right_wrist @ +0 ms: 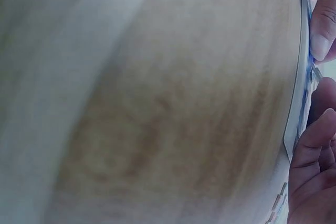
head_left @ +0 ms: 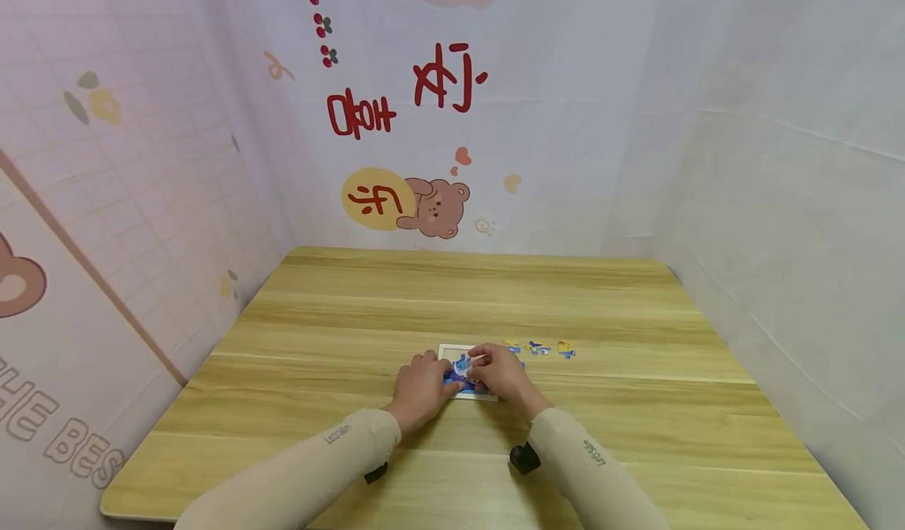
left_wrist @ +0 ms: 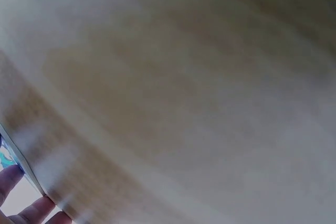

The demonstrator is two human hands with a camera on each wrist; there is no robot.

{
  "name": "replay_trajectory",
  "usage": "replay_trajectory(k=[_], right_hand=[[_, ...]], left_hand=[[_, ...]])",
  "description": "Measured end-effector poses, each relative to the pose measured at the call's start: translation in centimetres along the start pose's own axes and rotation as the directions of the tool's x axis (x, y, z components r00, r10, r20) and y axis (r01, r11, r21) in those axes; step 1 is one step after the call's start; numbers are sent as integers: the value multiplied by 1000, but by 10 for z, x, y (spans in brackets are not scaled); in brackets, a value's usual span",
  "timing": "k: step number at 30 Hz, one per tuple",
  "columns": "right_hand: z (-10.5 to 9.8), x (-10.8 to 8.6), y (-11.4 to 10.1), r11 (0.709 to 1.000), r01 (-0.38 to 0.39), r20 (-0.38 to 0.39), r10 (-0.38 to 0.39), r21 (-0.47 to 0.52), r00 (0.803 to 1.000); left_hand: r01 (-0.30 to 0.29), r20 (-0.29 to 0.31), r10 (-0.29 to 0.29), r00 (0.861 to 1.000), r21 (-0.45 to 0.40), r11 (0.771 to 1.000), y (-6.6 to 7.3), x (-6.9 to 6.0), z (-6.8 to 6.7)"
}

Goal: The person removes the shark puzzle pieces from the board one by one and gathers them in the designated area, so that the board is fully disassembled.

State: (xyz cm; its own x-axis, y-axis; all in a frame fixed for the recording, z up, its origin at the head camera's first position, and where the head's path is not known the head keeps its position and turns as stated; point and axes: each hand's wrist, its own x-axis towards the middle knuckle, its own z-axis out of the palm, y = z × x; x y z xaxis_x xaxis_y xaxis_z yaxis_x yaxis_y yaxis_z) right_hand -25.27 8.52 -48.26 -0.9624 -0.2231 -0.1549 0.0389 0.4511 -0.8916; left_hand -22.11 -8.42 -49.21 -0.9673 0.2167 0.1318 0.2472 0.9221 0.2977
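Observation:
A small white-framed jigsaw puzzle (head_left: 470, 396) with a blue picture lies near the middle of the table. My left hand (head_left: 422, 382) rests at its left side, fingers spread and thumb on the lower part of the picture. In the left wrist view fingertips (left_wrist: 44, 203) touch the frame's edge. Over the board's right half, my right hand (head_left: 500, 371) pinches a white and blue puzzle piece (head_left: 463, 364) between thumb and fingers. The curled right fingers (right_wrist: 315, 135) show at the edge of the right wrist view; the piece is mostly hidden there.
Several loose yellow and blue puzzle pieces (head_left: 539, 348) lie beyond the right hand, to the right of the frame. The wooden table (head_left: 339, 302) meets printed cloth walls at the back and sides.

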Motion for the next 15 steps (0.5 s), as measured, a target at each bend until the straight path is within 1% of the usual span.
replay_trajectory(k=[7, 12, 15], right_hand=[[-1, -1, 0, 998, 38, 0, -38, -44, 999], [0, -3, -1, 998, 47, 8, -47, -51, 999], [-1, -3, 0, 998, 50, 11, -49, -44, 999]], left_hand=[[-1, -2, 1, 1000, 33, 999, -1, 0, 1], [1, 1, -1, 1000, 37, 999, 0, 0, 1], [-7, -8, 7, 1000, 38, 999, 0, 0, 0]])
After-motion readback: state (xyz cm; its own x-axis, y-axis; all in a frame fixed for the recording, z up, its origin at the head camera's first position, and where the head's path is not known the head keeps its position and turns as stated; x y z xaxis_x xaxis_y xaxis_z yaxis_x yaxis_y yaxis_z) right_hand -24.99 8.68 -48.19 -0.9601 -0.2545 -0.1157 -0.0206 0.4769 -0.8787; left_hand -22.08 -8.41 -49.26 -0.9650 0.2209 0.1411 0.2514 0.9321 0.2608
